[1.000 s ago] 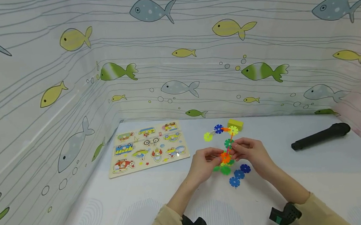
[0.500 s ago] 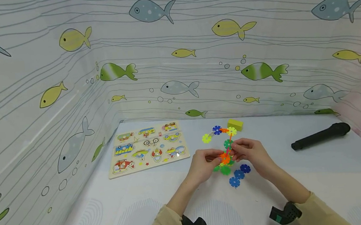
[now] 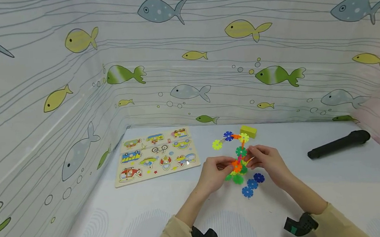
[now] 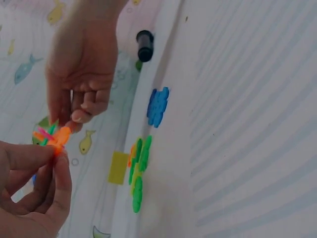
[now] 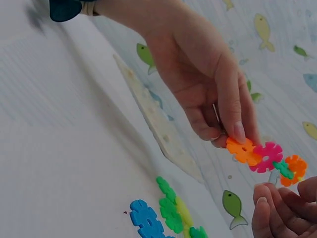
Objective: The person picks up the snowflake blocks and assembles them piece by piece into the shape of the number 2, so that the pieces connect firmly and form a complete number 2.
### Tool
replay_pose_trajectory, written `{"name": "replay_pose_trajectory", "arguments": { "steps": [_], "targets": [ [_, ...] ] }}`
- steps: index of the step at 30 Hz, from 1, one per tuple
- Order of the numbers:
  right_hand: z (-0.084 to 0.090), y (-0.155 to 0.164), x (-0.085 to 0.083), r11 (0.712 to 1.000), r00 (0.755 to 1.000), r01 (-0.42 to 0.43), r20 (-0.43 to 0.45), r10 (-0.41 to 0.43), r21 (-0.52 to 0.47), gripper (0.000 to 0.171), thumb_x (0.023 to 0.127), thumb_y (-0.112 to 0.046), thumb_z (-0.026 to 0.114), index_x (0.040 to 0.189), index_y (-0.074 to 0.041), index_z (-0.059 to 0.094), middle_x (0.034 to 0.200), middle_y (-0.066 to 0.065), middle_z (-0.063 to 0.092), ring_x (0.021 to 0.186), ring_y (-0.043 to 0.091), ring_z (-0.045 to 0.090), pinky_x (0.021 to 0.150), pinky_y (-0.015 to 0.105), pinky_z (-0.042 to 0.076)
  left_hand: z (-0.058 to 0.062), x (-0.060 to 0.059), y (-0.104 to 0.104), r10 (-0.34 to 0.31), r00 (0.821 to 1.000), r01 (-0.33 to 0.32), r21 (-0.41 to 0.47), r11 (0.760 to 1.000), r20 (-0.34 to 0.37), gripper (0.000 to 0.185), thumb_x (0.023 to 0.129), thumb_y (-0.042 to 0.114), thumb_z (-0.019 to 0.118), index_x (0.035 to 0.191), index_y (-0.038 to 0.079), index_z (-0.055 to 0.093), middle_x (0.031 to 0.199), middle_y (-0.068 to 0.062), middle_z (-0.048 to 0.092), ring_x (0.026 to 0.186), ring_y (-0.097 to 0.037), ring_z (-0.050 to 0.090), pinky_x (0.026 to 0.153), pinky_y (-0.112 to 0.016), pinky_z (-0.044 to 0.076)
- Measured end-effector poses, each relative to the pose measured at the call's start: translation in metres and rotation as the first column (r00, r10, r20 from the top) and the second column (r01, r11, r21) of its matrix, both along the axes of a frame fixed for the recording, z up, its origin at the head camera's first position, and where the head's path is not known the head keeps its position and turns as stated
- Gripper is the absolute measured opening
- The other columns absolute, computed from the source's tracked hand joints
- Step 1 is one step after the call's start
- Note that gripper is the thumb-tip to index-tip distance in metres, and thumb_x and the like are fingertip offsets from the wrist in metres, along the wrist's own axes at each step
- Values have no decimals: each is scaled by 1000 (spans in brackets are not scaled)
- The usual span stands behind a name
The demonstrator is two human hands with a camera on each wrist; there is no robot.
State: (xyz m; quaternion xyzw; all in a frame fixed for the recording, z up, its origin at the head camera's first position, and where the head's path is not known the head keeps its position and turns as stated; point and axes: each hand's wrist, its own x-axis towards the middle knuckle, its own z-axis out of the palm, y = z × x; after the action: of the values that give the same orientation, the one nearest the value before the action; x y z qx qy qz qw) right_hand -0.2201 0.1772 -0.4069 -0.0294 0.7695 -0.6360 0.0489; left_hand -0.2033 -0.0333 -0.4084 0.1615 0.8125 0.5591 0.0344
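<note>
Two hands work one snowflake chain (image 3: 237, 156): left hand (image 3: 214, 172) pinches its orange disc (image 5: 242, 150), right hand (image 3: 266, 160) pinches further up, so slots should be lined up squarely before pressing.

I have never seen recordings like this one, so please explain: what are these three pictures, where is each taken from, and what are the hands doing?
There is no machine here: a person works with two bare hands and wears three cameras. The wide picture comes from a camera on the head, looking down at a pale table with fish-patterned walls around it. The other two come from cameras strapped to each wrist, so each shows the work from the side.

The left hand pinches one end of a chain of toy flower discs, orange, pink and green, lifted off the table. The right hand has its fingers at the other end.

On the table lie loose blue discs, green discs, a wooden picture puzzle, a yellow block and a black handle-shaped thing.
</note>
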Motion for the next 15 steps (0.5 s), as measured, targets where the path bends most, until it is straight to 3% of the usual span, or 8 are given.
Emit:
{"name": "replay_pose_trajectory", "arguments": {
  "steps": [4,7,11,15],
  "targets": [
    [-3,1,-3,998,999,36,-7,-35,44,41,106,-29,50,124,7,59,102,13,69,87,18,69,82,25,58,0,0,0,1,1000,-1,-7,1000,5,19,97,12,64,113,10,75,100,-2,74,87,-10,64,76,-20,53],
    [-10,2,-8,986,997,76,-11,-75,148,38,104,-27,54,126,3,61,114,17,68,101,23,66,93,30,55,0,0,-1,3,1000,-3,-11,1000,5,19,97,12,64,113,11,75,100,-2,73,87,-10,63,77,-20,52],
    [-25,5,-20,950,997,67,2,-71,306,38,102,-25,58,131,-2,60,128,18,63,116,30,58,103,43,50,0,0,-3,1,1000,-1,-9,1000,-1,20,98,12,63,113,10,75,99,-3,72,88,-12,63,77,-19,52],
    [-37,7,-34,901,999,32,-11,-30,433,41,100,-26,61,133,-2,59,126,19,61,115,33,56,100,46,51,1,0,-4,-5,1000,5,-6,1000,-4,20,98,12,63,114,10,75,99,-3,72,87,-11,63,77,-19,52]
  ]
}}
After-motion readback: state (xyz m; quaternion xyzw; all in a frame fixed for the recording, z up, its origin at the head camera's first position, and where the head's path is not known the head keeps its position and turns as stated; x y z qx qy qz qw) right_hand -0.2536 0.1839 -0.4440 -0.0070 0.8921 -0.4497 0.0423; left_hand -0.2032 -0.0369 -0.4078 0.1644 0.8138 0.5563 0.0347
